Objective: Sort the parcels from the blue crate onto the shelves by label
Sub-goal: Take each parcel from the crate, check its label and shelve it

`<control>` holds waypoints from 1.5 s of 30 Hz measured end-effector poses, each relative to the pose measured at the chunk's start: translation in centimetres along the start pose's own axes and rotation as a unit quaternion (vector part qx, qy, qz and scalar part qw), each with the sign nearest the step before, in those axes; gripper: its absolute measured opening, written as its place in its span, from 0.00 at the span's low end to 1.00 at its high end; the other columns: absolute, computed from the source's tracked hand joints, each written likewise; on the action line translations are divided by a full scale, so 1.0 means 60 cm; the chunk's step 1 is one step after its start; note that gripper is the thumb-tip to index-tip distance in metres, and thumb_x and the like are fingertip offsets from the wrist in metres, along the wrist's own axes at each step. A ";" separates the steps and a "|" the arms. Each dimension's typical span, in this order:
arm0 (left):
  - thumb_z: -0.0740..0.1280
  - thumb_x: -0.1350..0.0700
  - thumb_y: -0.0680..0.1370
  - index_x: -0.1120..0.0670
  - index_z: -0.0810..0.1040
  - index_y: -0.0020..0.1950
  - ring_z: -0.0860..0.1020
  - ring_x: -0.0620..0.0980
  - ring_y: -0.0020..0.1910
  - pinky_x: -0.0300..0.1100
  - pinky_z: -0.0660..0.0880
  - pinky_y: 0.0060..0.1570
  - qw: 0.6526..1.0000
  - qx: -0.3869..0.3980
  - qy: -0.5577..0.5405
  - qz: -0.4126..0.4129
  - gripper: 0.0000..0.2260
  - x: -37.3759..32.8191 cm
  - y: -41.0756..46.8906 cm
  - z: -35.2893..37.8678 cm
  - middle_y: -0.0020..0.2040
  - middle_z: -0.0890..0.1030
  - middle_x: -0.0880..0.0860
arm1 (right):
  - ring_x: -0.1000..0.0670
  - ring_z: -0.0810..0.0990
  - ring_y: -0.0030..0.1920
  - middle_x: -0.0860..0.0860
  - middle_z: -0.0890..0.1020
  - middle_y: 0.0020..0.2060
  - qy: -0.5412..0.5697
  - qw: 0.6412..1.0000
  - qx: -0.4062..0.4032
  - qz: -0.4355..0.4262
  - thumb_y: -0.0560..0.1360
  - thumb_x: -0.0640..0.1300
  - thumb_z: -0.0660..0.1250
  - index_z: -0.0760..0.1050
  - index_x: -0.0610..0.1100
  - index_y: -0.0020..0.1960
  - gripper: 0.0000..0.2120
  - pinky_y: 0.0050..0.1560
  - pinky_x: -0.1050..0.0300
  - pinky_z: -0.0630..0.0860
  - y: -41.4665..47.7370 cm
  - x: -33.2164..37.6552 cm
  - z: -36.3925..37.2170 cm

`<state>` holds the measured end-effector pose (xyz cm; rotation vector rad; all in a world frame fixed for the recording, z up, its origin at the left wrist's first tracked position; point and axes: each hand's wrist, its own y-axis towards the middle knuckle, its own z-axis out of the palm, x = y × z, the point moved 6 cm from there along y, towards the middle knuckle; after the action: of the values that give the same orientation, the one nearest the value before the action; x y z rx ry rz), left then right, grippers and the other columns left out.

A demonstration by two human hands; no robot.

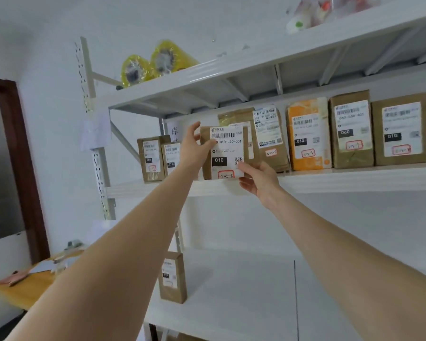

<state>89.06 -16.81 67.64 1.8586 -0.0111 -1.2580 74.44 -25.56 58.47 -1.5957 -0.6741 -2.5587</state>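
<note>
Head view: the parcel (225,153) sits upright at the front of the middle shelf (342,179), among other boxes (352,129). The left hand (194,147) pinches its upper left edge and the right hand (258,182) pinches its lower right corner. It looks like a small, stiff, light carton, so opposite edges should give the surest hold

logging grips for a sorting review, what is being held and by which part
The brown parcel labelled 3-2-3: the left hand grips its upper left edge, the right hand pinches its lower right corner.
</note>
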 end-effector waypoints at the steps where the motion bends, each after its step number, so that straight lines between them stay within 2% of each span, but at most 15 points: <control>1: 0.68 0.60 0.76 0.49 0.64 0.73 0.80 0.47 0.45 0.40 0.81 0.39 1.000 -0.002 0.006 0.007 0.26 0.005 0.018 -0.009 0.64 0.75 0.54 | 0.51 0.80 0.37 0.49 0.83 0.38 -0.028 1.000 -0.001 -0.007 0.70 0.43 0.76 0.73 0.45 0.44 0.11 0.45 0.56 0.80 0.014 -0.001 0.014; 4: 0.67 0.61 0.77 0.50 0.65 0.72 0.78 0.43 0.40 0.32 0.77 0.30 1.000 -0.003 0.017 0.017 0.24 0.029 0.066 -0.034 0.63 0.74 0.54 | 0.53 0.75 0.32 0.51 0.78 0.32 -0.092 0.995 -0.005 -0.036 0.70 0.45 0.76 0.74 0.45 0.41 0.11 0.40 0.57 0.79 0.059 -0.009 0.051; 6: 0.67 0.61 0.77 0.50 0.66 0.71 0.79 0.46 0.43 0.35 0.78 0.33 1.000 -0.003 0.018 0.019 0.24 0.052 0.100 -0.049 0.63 0.74 0.54 | 0.52 0.77 0.32 0.50 0.79 0.33 -0.126 0.990 -0.012 -0.056 0.70 0.45 0.76 0.76 0.44 0.40 0.10 0.39 0.57 0.80 0.090 -0.018 0.075; 9: 0.68 0.61 0.76 0.51 0.68 0.70 0.80 0.51 0.47 0.39 0.79 0.38 1.000 -0.004 0.014 0.021 0.23 0.089 0.147 -0.070 0.62 0.75 0.55 | 0.51 0.77 0.30 0.49 0.79 0.31 -0.180 0.980 -0.028 -0.086 0.71 0.44 0.76 0.77 0.42 0.37 0.09 0.31 0.61 0.75 0.130 -0.036 0.107; 13: 0.69 0.59 0.76 0.51 0.68 0.69 0.80 0.49 0.45 0.38 0.78 0.36 0.999 0.028 0.009 0.024 0.22 0.137 0.205 -0.085 0.60 0.76 0.53 | 0.53 0.76 0.27 0.48 0.79 0.28 -0.245 0.962 -0.064 -0.106 0.71 0.43 0.75 0.79 0.41 0.34 0.10 0.27 0.66 0.73 0.170 -0.055 0.135; 17: 0.70 0.58 0.75 0.50 0.69 0.67 0.81 0.49 0.46 0.45 0.81 0.44 0.997 0.069 -0.012 0.013 0.22 0.177 0.255 -0.093 0.58 0.78 0.53 | 0.48 0.79 0.33 0.46 0.80 0.30 -0.288 0.947 -0.096 -0.108 0.71 0.43 0.75 0.80 0.41 0.34 0.10 0.38 0.59 0.79 0.195 -0.068 0.153; 19: 0.70 0.58 0.75 0.50 0.69 0.67 0.80 0.49 0.46 0.45 0.80 0.44 0.996 0.091 -0.013 0.014 0.21 0.191 0.267 -0.090 0.55 0.78 0.52 | 0.48 0.79 0.34 0.45 0.81 0.32 -0.311 0.938 -0.114 -0.106 0.72 0.44 0.74 0.80 0.42 0.34 0.10 0.41 0.55 0.79 0.196 -0.071 0.156; 22: 0.69 0.58 0.76 0.51 0.70 0.66 0.79 0.49 0.45 0.44 0.80 0.42 0.993 0.115 -0.027 0.003 0.20 0.214 0.273 -0.079 0.52 0.77 0.51 | 0.50 0.76 0.33 0.46 0.82 0.34 -0.409 0.895 -0.142 -0.103 0.74 0.49 0.72 0.79 0.42 0.34 0.14 0.38 0.57 0.73 0.192 -0.075 0.148; 26: 0.70 0.58 0.75 0.50 0.71 0.63 0.80 0.55 0.52 0.54 0.80 0.48 0.991 0.136 -0.016 0.000 0.18 0.239 0.273 -0.066 0.55 0.78 0.55 | 0.49 0.72 0.34 0.49 0.76 0.30 -0.495 0.847 -0.176 -0.086 0.73 0.54 0.71 0.80 0.39 0.38 0.17 0.35 0.56 0.63 0.188 -0.084 0.135; 28: 0.69 0.58 0.75 0.51 0.71 0.64 0.79 0.55 0.53 0.55 0.80 0.50 0.991 0.135 -0.001 0.006 0.18 0.246 0.277 -0.063 0.57 0.77 0.55 | 0.49 0.71 0.33 0.49 0.74 0.29 -0.523 0.830 -0.180 -0.077 0.73 0.54 0.71 0.76 0.40 0.33 0.19 0.34 0.56 0.62 0.188 -0.089 0.136; 31: 0.69 0.58 0.75 0.51 0.71 0.64 0.78 0.55 0.54 0.55 0.79 0.52 0.990 0.141 0.019 0.018 0.18 0.248 0.282 -0.062 0.57 0.77 0.55 | 0.49 0.70 0.32 0.50 0.71 0.27 -0.558 0.806 -0.185 -0.076 0.73 0.54 0.72 0.65 0.45 0.26 0.24 0.32 0.56 0.61 0.188 -0.092 0.148; 33: 0.68 0.58 0.75 0.51 0.71 0.64 0.78 0.55 0.54 0.55 0.78 0.53 0.988 0.147 0.044 0.034 0.18 0.246 0.283 -0.061 0.57 0.77 0.55 | 0.48 0.74 0.36 0.50 0.75 0.30 -0.575 0.792 -0.192 -0.073 0.72 0.54 0.72 0.65 0.45 0.27 0.23 0.33 0.57 0.63 0.188 -0.096 0.152; 38: 0.67 0.58 0.76 0.53 0.68 0.66 0.76 0.55 0.55 0.54 0.77 0.54 0.984 0.150 0.086 0.051 0.19 0.247 0.282 -0.063 0.58 0.77 0.56 | 0.45 0.79 0.44 0.48 0.81 0.38 -0.607 0.765 -0.202 -0.070 0.73 0.55 0.70 0.72 0.45 0.32 0.18 0.37 0.57 0.69 0.186 -0.098 0.160; 41: 0.66 0.58 0.76 0.54 0.66 0.68 0.75 0.55 0.58 0.49 0.75 0.58 0.973 0.147 0.158 0.086 0.21 0.238 0.279 -0.063 0.63 0.74 0.57 | 0.45 0.79 0.51 0.48 0.82 0.49 -0.634 0.739 -0.218 -0.066 0.74 0.57 0.69 0.77 0.46 0.50 0.15 0.45 0.54 0.75 0.182 -0.097 0.169; 45: 0.63 0.60 0.78 0.55 0.61 0.74 0.70 0.56 0.66 0.49 0.71 0.59 0.934 0.134 0.282 0.174 0.25 0.217 0.251 -0.057 0.72 0.62 0.56 | 0.44 0.69 0.64 0.47 0.69 0.65 -0.681 0.669 -0.258 -0.146 0.76 0.53 0.67 0.65 0.45 0.69 0.26 0.56 0.49 0.72 0.148 -0.077 0.198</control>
<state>104.53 -29.78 68.07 2.2747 -0.2021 -0.4683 89.01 -29.83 61.86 -3.7700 -0.1079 -1.1179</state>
